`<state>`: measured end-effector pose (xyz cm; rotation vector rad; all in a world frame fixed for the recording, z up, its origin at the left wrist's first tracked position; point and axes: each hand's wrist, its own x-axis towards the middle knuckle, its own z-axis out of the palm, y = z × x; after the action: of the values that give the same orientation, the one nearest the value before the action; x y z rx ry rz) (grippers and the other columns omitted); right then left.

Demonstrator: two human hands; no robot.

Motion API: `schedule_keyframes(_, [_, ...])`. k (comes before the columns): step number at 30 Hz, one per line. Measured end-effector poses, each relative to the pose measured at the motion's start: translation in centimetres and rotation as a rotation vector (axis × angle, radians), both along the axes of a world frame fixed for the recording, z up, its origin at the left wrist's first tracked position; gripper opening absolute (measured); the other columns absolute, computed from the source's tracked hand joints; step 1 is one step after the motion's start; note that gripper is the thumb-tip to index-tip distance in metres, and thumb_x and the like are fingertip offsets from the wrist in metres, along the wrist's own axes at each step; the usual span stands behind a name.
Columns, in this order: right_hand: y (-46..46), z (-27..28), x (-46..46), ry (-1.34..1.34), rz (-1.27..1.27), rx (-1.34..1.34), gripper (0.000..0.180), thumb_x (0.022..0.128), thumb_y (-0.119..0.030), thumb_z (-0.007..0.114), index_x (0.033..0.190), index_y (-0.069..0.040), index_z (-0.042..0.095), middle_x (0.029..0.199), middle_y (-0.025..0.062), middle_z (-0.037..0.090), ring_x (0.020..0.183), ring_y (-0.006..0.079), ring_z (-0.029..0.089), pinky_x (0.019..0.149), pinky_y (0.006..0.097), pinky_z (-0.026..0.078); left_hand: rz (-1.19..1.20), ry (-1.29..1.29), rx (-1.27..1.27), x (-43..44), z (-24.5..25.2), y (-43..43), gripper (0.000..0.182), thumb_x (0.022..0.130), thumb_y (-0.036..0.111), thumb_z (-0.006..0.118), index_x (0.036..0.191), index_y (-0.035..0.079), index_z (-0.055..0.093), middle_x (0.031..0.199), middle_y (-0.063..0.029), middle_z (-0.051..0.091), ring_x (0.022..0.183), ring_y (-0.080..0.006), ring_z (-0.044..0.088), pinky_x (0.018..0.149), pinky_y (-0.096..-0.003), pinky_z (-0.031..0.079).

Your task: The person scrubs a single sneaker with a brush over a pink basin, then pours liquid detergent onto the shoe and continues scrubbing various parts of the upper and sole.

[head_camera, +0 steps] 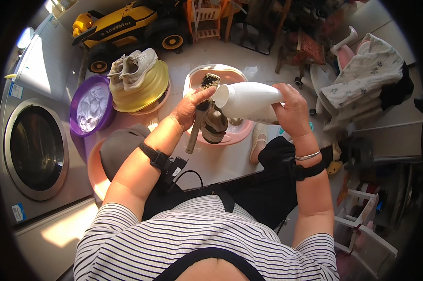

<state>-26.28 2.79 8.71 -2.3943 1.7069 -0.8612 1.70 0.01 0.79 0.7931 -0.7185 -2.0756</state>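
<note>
My left hand [192,109] grips a scrubbing brush, its dark bristles [210,80] up near my thumb and its pale handle [193,135] pointing down. Just under the brush is a brown and grey shoe [214,125], apparently in the same hand. My right hand [293,110] holds a white plastic bottle [253,100] tilted nearly level, its mouth close to the bristles and my left thumb. Below both hands stands a pink plastic basin [244,132] on the floor; part of another shoe shows inside it, and the rest is hidden.
At left are a front-loading washing machine [35,149], a purple basin [72,119] with white cloth, and a yellow upturned basin [141,96] bearing white shoes [134,68]. A yellow toy excavator [123,23] stands behind. Patterned cloth [366,75] hangs at right.
</note>
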Motion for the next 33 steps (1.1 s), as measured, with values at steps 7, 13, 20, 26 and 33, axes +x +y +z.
schedule_keyframes(7, [-1.0, -3.1, 1.4, -0.109, -0.023, -0.079, 0.023, 0.076, -0.003, 0.067, 0.098, -0.009, 0.067, 0.091, 0.0115, 0.066, 0.088, 0.0355, 0.06, 0.079, 0.0448, 0.047, -0.017, -0.067, 0.031, 0.3, -1.1, 0.1, 0.032, 0.084, 0.017, 0.071, 0.113, 0.006, 0.062, 0.094, -0.0033, 0.064, 0.078, -0.0139, 0.06, 0.072, -0.0259, 0.051])
schedule_keyframes(13, [-1.2, -6.4, 1.7, -0.151, -0.046, -0.043, 0.026, 0.074, -0.001, 0.066, 0.099, -0.01, 0.067, 0.097, 0.0114, 0.065, 0.092, 0.035, 0.058, 0.085, 0.045, 0.045, 0.079, -0.239, 0.102, 0.1, -3.5, 0.2, 0.037, 0.078, 0.006, 0.068, 0.114, -0.001, 0.062, 0.098, -0.0076, 0.066, 0.084, -0.0182, 0.064, 0.077, -0.0332, 0.055])
schedule_keyframes(20, [-2.1, -7.1, 2.5, -0.074, -0.097, -0.162, 0.032, 0.072, 0.001, 0.061, 0.102, -0.007, 0.066, 0.106, 0.0135, 0.062, 0.098, 0.0363, 0.057, 0.095, 0.0454, 0.043, 0.192, -0.289, 0.076, -0.4, -4.0, -0.1, 0.034, 0.077, 0.003, 0.068, 0.11, -0.001, 0.065, 0.099, -0.0072, 0.068, 0.088, -0.0184, 0.066, 0.081, -0.032, 0.055])
schedule_keyframes(26, [-2.0, -6.1, 2.0, -0.572, -0.329, -0.008, 0.024, 0.089, -0.01, 0.062, 0.111, -0.001, 0.06, 0.108, 0.012, 0.06, 0.089, 0.0216, 0.061, 0.077, 0.0346, 0.054, 0.351, -0.201, 0.065, -0.3, -4.6, -0.9, 0.03, 0.078, -0.001, 0.064, 0.107, -0.001, 0.067, 0.095, -0.0061, 0.068, 0.083, -0.0165, 0.065, 0.075, -0.0313, 0.054])
schedule_keyframes(33, [-1.9, -7.4, 3.0, -1.943, -0.378, 0.928, 0.036, 0.093, -0.042, 0.068, 0.102, -0.008, 0.059, 0.088, 0.0, 0.061, 0.066, 0.0056, 0.055, 0.057, 0.0194, 0.048, 0.385, -0.307, -0.059, -0.7, -3.7, -0.5, 0.032, 0.076, 0.001, 0.065, 0.108, -0.001, 0.068, 0.097, -0.006, 0.068, 0.087, -0.017, 0.065, 0.081, -0.0313, 0.054])
